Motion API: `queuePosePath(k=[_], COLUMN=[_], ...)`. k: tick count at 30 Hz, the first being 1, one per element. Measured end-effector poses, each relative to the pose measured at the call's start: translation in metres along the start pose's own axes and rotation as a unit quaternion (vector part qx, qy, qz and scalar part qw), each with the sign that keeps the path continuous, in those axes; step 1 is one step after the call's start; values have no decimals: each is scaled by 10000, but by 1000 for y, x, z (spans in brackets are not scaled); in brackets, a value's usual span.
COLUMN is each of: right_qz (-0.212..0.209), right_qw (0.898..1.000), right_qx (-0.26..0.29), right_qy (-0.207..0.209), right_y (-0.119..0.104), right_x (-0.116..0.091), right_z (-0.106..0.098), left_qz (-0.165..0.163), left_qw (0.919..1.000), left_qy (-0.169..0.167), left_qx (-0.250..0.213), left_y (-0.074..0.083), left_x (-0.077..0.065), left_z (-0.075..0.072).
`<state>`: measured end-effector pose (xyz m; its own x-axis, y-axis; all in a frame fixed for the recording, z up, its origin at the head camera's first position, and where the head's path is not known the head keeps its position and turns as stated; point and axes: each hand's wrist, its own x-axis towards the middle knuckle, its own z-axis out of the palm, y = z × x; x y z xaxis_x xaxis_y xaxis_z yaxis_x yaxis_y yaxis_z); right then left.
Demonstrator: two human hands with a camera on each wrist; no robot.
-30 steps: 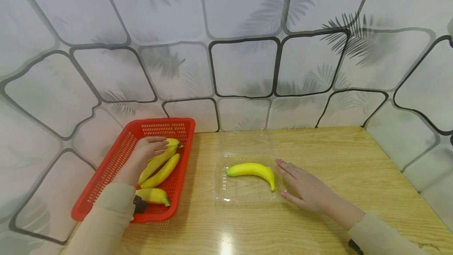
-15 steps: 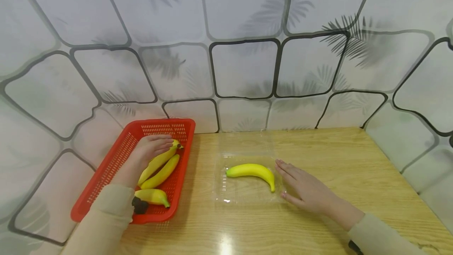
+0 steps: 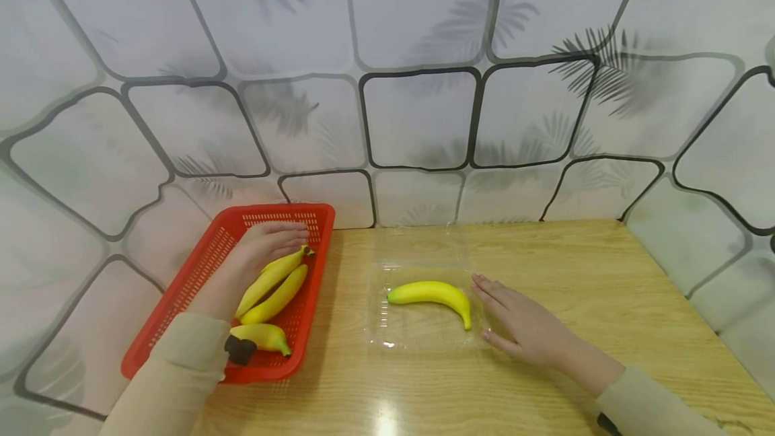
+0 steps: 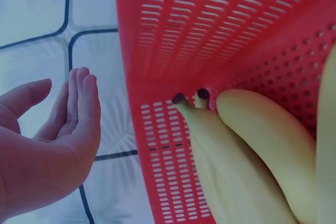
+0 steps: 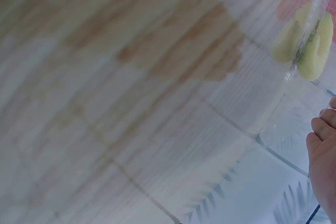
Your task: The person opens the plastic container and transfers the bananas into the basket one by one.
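Note:
Above the red basket point(image 3: 321, 268), my left hand point(image 3: 257, 254) hovers with fingers extended and nothing in them. Several yellow bananas point(image 3: 278, 295) lie under and beside it. In the left wrist view the left hand point(image 4: 63, 135) is apart from the bananas point(image 4: 231, 156), thumb spread from the fingers. A clear plastic clamshell box point(image 3: 399, 335) stands opened out on the table, a single banana point(image 3: 432, 293) lying in it. My right hand point(image 3: 529, 325) rests its straight fingers at the box's right edge. Only part of the right hand point(image 5: 325, 156) shows in the right wrist view.
The wooden table point(image 3: 545, 247) runs back to a patterned wall covering point(image 3: 418, 120). A shorter banana point(image 3: 263, 337) lies at the basket's near end, partly hidden by a black wrist device point(image 3: 240, 350). The box's lid point(image 3: 420, 244) lies toward the wall.
My left hand has shifted right and slightly farther back over the basket, covering the banana tips more. The right hand, the box and its banana stay in place.

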<state>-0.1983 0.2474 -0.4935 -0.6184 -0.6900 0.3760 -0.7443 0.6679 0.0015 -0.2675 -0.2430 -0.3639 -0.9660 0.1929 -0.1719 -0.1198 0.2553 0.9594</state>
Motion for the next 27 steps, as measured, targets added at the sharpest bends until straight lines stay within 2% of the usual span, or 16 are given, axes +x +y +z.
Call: queuePosePath(k=[8, 20, 27], right_qz=[31, 81, 53], right_qw=[10000, 10000, 10000], right_qx=[6, 14, 36], right_qy=[-47, -54, -32], right_y=[-1, -3, -3], right_x=[0, 0, 0], right_z=[-2, -3, -3], left_qz=[117, 327, 191], left_qw=[9998, 9986, 9989], left_qy=[-146, -347, -345], left_qx=[-109, 211, 259], left_y=[12, 23, 32], left_x=[-4, -7, -7], left_z=[14, 41, 56])
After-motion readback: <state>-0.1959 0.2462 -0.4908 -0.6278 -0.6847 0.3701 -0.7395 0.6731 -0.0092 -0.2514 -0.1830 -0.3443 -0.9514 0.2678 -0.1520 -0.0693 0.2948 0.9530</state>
